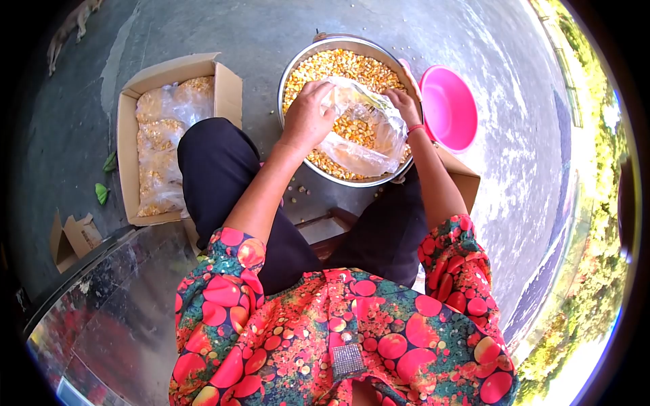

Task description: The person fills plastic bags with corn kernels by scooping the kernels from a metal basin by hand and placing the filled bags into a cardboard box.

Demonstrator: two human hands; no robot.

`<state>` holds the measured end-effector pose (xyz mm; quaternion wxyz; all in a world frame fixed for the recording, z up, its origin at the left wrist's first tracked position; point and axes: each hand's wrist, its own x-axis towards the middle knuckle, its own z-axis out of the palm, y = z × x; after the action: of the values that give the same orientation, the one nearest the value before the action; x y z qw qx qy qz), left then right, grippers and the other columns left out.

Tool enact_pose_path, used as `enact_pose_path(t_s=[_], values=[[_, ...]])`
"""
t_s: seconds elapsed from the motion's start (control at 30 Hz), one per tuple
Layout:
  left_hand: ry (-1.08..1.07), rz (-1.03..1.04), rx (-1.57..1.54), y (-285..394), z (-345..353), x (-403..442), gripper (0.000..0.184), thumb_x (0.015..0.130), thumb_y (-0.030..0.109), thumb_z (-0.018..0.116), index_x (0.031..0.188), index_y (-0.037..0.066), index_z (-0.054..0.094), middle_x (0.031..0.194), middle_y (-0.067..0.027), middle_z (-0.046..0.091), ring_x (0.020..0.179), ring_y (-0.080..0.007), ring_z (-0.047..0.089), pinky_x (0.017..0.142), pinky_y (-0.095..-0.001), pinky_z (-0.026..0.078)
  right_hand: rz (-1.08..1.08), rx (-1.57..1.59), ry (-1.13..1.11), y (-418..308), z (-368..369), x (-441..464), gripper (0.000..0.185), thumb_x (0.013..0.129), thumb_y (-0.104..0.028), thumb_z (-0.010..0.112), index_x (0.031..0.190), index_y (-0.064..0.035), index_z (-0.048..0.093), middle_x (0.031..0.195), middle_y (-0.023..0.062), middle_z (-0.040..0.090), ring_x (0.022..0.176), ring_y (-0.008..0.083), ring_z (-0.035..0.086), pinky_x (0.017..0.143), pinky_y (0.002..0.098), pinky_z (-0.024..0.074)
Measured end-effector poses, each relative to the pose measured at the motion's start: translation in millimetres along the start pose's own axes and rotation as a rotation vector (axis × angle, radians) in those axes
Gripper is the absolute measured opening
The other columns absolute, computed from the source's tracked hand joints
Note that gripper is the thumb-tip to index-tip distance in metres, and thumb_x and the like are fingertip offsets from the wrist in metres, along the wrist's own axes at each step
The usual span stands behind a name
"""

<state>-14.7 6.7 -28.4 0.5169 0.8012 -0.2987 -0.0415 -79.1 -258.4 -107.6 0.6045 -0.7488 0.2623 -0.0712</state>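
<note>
A large round metal pot full of yellow and orange corn kernels stands in front of my knees. Over the kernels lies a clear plastic bag, its mouth spread wide, with corn showing inside it. My left hand grips the bag's left edge between thumb and fingers. On the far right side, my right hand, below which a red band circles the wrist, pinches the opposite edge. Part of the bag's rim is hidden behind my fingers.
Left of my knee, an open cardboard box holds several filled plastic bags. A pink basin stands right of the pot, near another cardboard box. Loose kernels dot the floor. An animal lies at the far upper left.
</note>
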Motion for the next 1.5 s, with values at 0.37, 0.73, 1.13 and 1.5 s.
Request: enact_pose_path(t_s=[0.37, 0.73, 1.13, 1.5], values=[[-0.078, -0.028, 0.020, 4.9, -3.2, 0.0, 0.049, 0.068, 0.005, 0.063, 0.114, 0.002, 0.049, 0.115, -0.0165, 0.049, 0.108, -0.0299, 0.048, 0.093, -0.0343, 0.038, 0.074, 0.485, -0.271, -169.6, 14.0, -71.7, 0.021, 0.092, -0.026, 0.041, 0.089, -0.0088, 0.051, 0.065, -0.0036, 0.041, 0.045, 0.0018, 0.027, 0.038, 0.0159, 0.0223], [-0.093, -0.020, 0.032, 3.0, -3.2, -3.0, 0.050, 0.069, 0.004, 0.058, 0.117, 0.001, 0.047, 0.118, -0.0172, 0.048, 0.110, -0.0296, 0.047, 0.094, -0.0338, 0.038, -0.517, -0.708, -0.353, -116.7, 29.3, -86.3, 0.024, 0.078, -0.012, 0.057, 0.102, -0.0104, 0.060, 0.108, 0.0138, 0.056, 0.098, 0.0280, 0.054, 0.084, 0.0344, 0.0427], [-0.097, -0.046, 0.031, 12.7, -5.9, -3.1, 0.060, 0.066, -0.004, 0.052, 0.124, 0.006, 0.041, 0.116, -0.0183, 0.051, 0.106, -0.0295, 0.051, 0.091, -0.0333, 0.040, -0.466, -1.281, -0.058, -109.3, 39.2, -84.3, 0.073, 0.061, -0.009, 0.065, 0.127, -0.0154, 0.036, 0.129, 0.0171, 0.034, 0.123, 0.0339, 0.029, 0.099, 0.0459, 0.0269], [0.112, 0.116, -0.081, 25.3, -15.8, 4.1, 0.074, 0.063, -0.011, 0.048, 0.131, 0.014, 0.032, 0.115, -0.0183, 0.050, 0.102, -0.0325, 0.051, 0.085, -0.0366, 0.044, -0.469, -1.425, 0.150, -153.1, 49.0, -66.6, 0.086, 0.064, -0.016, 0.067, 0.136, -0.0220, 0.020, 0.139, 0.0152, 0.023, 0.129, 0.0318, 0.020, 0.101, 0.0515, 0.0194]])
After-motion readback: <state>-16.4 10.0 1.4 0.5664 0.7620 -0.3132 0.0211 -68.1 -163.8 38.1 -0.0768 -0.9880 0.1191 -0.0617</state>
